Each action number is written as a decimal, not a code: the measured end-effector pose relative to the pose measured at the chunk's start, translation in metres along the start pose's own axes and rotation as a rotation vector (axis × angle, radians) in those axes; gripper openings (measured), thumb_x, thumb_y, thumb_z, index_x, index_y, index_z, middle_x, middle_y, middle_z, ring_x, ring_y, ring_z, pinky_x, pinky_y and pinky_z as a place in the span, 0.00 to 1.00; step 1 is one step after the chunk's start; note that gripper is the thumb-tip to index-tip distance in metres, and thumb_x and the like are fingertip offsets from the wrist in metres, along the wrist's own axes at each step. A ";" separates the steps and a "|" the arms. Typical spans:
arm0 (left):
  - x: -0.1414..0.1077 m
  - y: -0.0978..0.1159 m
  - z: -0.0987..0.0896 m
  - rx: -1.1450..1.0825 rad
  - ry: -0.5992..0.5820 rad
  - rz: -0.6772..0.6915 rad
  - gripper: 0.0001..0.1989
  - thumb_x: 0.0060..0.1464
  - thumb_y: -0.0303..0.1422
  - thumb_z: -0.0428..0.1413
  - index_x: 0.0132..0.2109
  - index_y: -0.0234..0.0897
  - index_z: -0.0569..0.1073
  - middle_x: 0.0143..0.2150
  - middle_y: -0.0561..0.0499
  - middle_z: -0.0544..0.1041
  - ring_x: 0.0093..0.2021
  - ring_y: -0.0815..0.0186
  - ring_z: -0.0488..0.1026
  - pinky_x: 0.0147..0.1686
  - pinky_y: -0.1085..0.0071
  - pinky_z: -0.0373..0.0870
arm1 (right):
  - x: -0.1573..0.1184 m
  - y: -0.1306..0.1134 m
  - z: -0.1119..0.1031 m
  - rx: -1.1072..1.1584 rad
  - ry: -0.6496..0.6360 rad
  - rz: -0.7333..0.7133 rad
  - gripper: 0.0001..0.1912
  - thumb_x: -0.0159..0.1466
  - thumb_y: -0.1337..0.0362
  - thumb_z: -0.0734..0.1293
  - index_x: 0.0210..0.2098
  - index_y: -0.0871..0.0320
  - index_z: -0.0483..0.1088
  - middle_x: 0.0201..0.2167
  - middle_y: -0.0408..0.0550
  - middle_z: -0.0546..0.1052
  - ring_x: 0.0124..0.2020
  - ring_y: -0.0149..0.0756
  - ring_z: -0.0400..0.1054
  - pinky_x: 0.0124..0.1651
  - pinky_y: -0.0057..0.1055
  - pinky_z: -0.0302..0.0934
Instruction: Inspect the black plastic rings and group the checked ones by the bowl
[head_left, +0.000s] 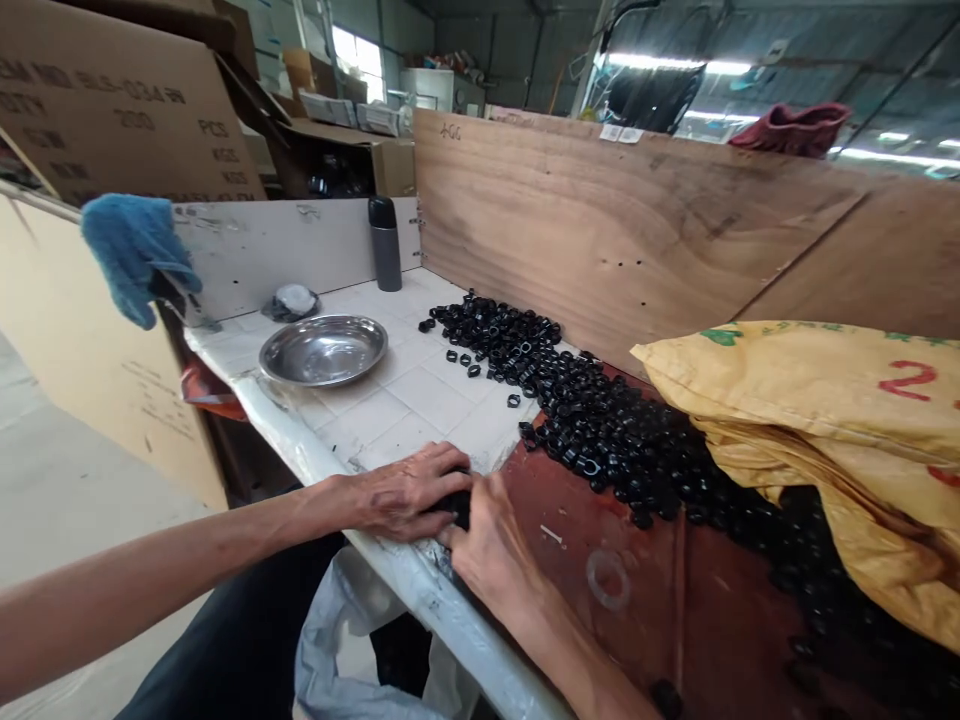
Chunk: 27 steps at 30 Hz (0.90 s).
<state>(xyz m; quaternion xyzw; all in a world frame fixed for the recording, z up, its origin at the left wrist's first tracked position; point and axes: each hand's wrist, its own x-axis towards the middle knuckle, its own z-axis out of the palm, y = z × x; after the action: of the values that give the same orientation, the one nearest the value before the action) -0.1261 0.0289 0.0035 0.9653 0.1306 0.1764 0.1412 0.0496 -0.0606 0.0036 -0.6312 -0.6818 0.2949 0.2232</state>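
My left hand (411, 493) is at the near table edge, its fingers curled over small black plastic rings (456, 507). From the other side my right hand (489, 540) closes on the same dark parts, thumb and fingers bent inward. The fingers partly cover these pieces, so how many there are cannot be made out. Behind the hands, a long pile of loose black plastic rings (555, 385) runs along the wooden board and over the red-brown part of the table. Below the edge hangs an open white bag (337, 620) with black contents.
A shallow steel bowl (324, 350) sits left on the white tabletop, near a grey bottle (386, 250). The wooden board (600, 230) walls off the back. At right, a yellow sack (810, 400) lies on the pile. A blue glove (135, 250) hangs over the left panel.
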 end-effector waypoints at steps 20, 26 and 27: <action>0.026 -0.009 0.003 0.226 0.414 -0.379 0.13 0.65 0.37 0.55 0.53 0.38 0.70 0.57 0.40 0.73 0.57 0.52 0.72 0.56 0.51 0.75 | -0.029 0.091 -0.114 -0.307 0.562 0.281 0.08 0.65 0.64 0.66 0.44 0.57 0.68 0.44 0.55 0.68 0.43 0.46 0.71 0.48 0.40 0.65; 0.127 -0.004 0.070 -0.068 0.290 -0.423 0.38 0.51 0.40 0.67 0.63 0.32 0.61 0.63 0.33 0.67 0.66 0.41 0.65 0.64 0.41 0.67 | -0.038 0.118 -0.133 -0.423 0.317 0.495 0.22 0.60 0.53 0.72 0.46 0.60 0.67 0.45 0.57 0.69 0.46 0.53 0.73 0.46 0.41 0.66; 0.133 -0.006 0.076 -0.075 0.270 -0.401 0.38 0.51 0.39 0.68 0.63 0.32 0.61 0.63 0.32 0.67 0.67 0.40 0.63 0.65 0.40 0.65 | -0.035 0.117 -0.130 -0.419 0.322 0.471 0.20 0.61 0.55 0.72 0.46 0.60 0.67 0.45 0.58 0.69 0.47 0.53 0.72 0.48 0.41 0.66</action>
<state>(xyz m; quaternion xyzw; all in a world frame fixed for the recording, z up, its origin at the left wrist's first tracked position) 0.0218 0.0574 -0.0267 0.8819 0.3305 0.2769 0.1905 0.2266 -0.0764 0.0202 -0.8416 -0.5193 0.0887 0.1191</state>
